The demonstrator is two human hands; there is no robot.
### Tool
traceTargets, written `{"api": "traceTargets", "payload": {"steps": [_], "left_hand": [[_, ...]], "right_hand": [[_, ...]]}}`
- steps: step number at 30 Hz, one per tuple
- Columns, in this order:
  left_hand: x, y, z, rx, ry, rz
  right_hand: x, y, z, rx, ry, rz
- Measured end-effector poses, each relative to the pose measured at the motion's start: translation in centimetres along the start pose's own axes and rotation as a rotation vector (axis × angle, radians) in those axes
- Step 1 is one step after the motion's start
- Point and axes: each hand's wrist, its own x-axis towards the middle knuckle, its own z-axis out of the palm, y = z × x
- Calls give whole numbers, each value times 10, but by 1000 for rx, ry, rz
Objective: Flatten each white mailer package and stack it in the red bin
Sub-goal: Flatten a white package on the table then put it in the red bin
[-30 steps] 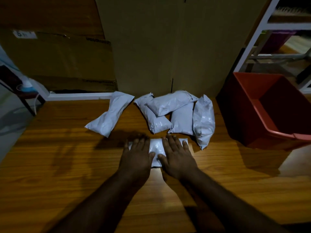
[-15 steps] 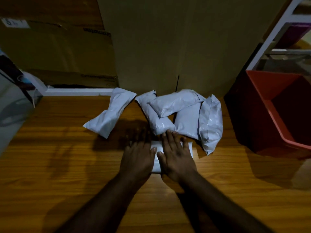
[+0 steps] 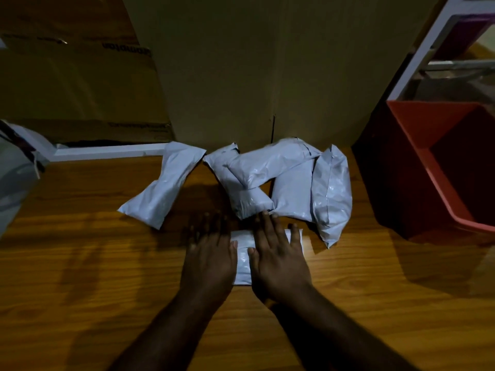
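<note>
Left hand (image 3: 207,259) and right hand (image 3: 278,259) spread flat, palms down on mailer (image 3: 243,259) at near centre of table (image 3: 80,277); nothing gripped; long axis unclear, mostly covered; red bin (image 3: 439,167) off to the right, closer to right hand; five puffy mailers (image 3: 281,180) just beyond fingertips.

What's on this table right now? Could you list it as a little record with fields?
surface: wooden table
left hand: flat, palm down on the mailer under the hands
right hand: flat, palm down on the same mailer
other mailers: one apart on the left, four piled behind
red bin: far right; visible part holds nothing
</note>
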Motion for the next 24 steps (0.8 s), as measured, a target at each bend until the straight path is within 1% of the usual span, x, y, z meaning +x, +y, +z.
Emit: {"api": "traceTargets", "payload": {"steps": [3,5,7,9,11,12,13,14,15,16,18,19,20,21,22,24], "left_hand": [[4,1,1,-1,4,-4],[4,1,-2,-27,-27,-27],[7,-2,-5,-93,-66,-42],[13,-10,-11,-240,-158,-51],[19,-24,-23,-381,-284,1],[21,-29,-30,-386,-350,45],[22,-34,-36,-372,-385,74],[22,-36,-43,-360,-380,81],[20,-36,-52,-346,-325,69],[18,-33,-62,-338,-222,63],[12,-26,-74,-311,0,82],[10,-24,-76,-284,87,113],[5,-23,-74,-252,138,142],[-1,-23,-69,-222,152,168],[-8,-24,-62,-190,104,189],[-23,-28,-49,-125,-76,233]], "right_hand": [[2,2,1,-8,-16,3],[4,4,1,-1,-26,-14],[8,8,-1,56,-31,-38],[12,17,-4,123,-52,-72],[18,28,-20,132,-173,-95],[21,32,-27,90,-222,-118],[23,35,-35,26,-234,-147],[24,33,-45,-22,-233,-167],[26,31,-56,-40,-225,-177],[27,28,-65,-39,-206,-181],[27,21,-83,-69,-77,-219],[24,19,-90,-92,10,-241],[19,16,-93,-109,75,-256],[12,15,-93,-123,87,-274],[2,13,-89,-141,32,-283],[-19,18,-74,-137,-186,-258]]}}
